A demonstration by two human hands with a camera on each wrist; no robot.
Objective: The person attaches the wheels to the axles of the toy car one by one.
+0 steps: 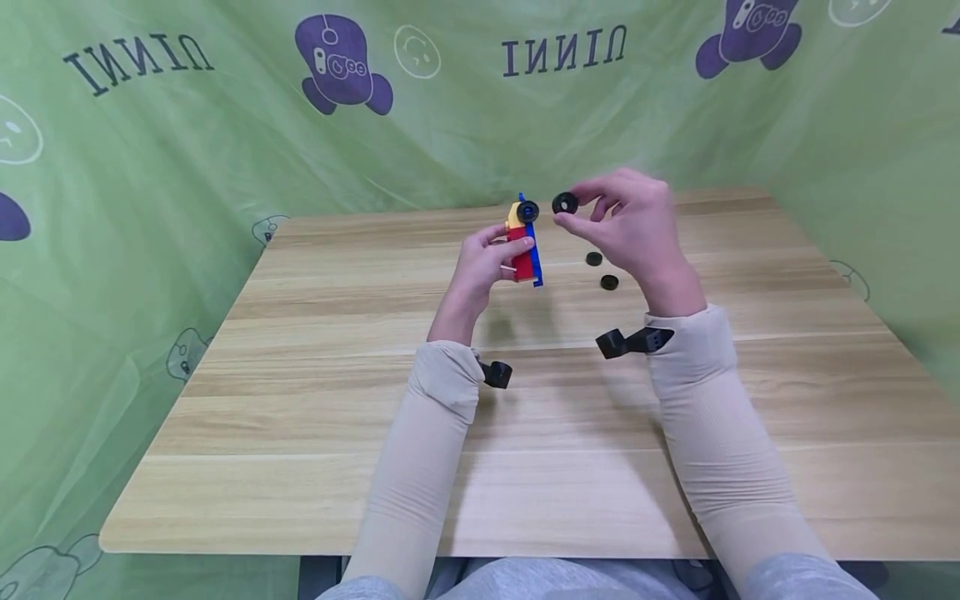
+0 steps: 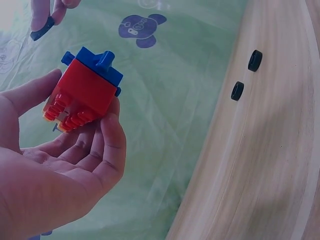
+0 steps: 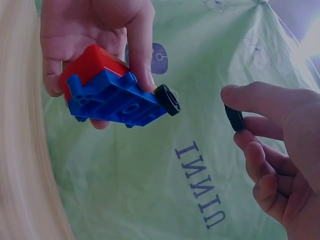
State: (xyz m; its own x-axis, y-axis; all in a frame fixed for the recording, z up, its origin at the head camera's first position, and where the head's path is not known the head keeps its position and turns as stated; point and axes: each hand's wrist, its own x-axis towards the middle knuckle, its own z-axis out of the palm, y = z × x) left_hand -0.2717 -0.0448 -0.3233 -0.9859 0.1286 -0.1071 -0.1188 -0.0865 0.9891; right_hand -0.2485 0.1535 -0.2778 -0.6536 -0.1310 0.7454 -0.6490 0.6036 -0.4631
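Observation:
My left hand (image 1: 483, 262) grips a toy car (image 1: 522, 252) made of building blocks, raised above the table. Red blocks (image 2: 87, 90) sit on its blue base (image 3: 117, 100), with a yellow part at the far end. One black wheel (image 3: 167, 100) is on the base near that end. Between the thumb and fingers of my right hand (image 1: 630, 221) is a second black wheel (image 1: 565, 203), pinched and held a short gap to the right of the car. The right wrist view shows this loose wheel (image 3: 233, 118) edge-on, apart from the car.
Two more black wheels, one (image 1: 594, 258) farther back and one (image 1: 609, 282) nearer, lie on the wooden table (image 1: 300, 400) below my right hand. A green printed cloth (image 1: 465, 125) hangs behind the table and along its sides.

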